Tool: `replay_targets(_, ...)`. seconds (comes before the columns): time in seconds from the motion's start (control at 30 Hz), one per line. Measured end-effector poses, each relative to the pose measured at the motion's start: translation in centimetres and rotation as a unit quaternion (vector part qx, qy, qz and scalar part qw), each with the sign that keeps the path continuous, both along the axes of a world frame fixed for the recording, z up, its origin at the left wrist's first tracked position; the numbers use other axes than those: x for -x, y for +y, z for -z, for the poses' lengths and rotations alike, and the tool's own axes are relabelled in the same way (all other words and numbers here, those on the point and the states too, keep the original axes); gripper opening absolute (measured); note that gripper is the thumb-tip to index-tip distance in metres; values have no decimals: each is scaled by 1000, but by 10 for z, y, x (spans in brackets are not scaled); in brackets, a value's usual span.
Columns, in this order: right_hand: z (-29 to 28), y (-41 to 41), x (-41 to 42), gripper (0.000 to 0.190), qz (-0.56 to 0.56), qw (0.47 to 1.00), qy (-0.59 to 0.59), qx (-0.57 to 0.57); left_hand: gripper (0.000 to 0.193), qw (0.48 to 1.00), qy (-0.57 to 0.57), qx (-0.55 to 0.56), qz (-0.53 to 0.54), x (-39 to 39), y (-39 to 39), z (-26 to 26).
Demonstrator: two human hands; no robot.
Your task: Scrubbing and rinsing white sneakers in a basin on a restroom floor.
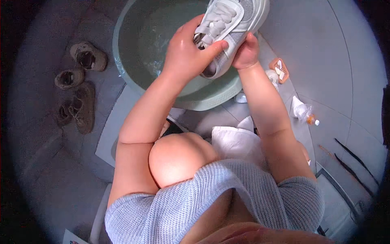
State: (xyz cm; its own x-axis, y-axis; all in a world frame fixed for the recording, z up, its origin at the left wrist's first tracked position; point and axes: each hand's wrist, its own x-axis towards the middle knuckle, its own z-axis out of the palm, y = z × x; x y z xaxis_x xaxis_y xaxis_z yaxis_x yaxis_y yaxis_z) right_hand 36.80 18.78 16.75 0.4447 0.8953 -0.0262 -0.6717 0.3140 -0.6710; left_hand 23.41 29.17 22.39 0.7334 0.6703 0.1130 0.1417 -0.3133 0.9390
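Observation:
Over a round green plastic basin (210, 102) of water, both my hands hold a white lace-up sneaker (227, 27) with grey mesh panels. Its toe points away, past the top edge of the picture, and its heel is towards me. My left hand (189, 48) grips it around the opening, with the thumb lying across the ankle part and the fingers partly hidden behind the laces. From the right, my right hand (247, 52) supports the side of the sole near the heel; some of its fingers are hidden under the shoe.
Several worn brown shoes (83, 108) stand on the grey tiled floor at the left. To the right lie an orange soap dish (279, 70) with white pieces, a plastic bottle (312, 119) by a clear bag, and dark thin strips (355, 160). White cloth (237, 140) hangs by my knee.

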Motion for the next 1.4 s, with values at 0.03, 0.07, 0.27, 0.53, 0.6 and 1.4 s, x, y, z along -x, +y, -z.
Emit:
replay_targets(0.03, 0, 0, -1, 86, -4, 1000, -10, -5, 67, 1000, 3, 9, 0, 0, -2, 0)
replay_targets(0.07, 0, 0, -1, 85, -2, 1000, -4, -4, 65, 1000, -2, 16, -4, 0, -2, 0)
replay_targets(0.27, -7, 6, 4, 69, 9, 1000, 6, -5, 40, 999, 15, -7, -42, 1, 1, -3)
replay_targets(0.53, -14, 15, 14, 63, 149, 980, -71, 109, 43, 983, 37, -179, -36, 2, 6, 3)
replay_targets(0.6, -15, 16, 10, 58, 165, 979, -40, 111, 48, 983, 1, -185, -16, 2, 6, 4)
replay_targets(1.4, -22, 22, 2, 45, 137, 925, 168, 313, 58, 995, -60, 73, 27, -3, 38, 16)
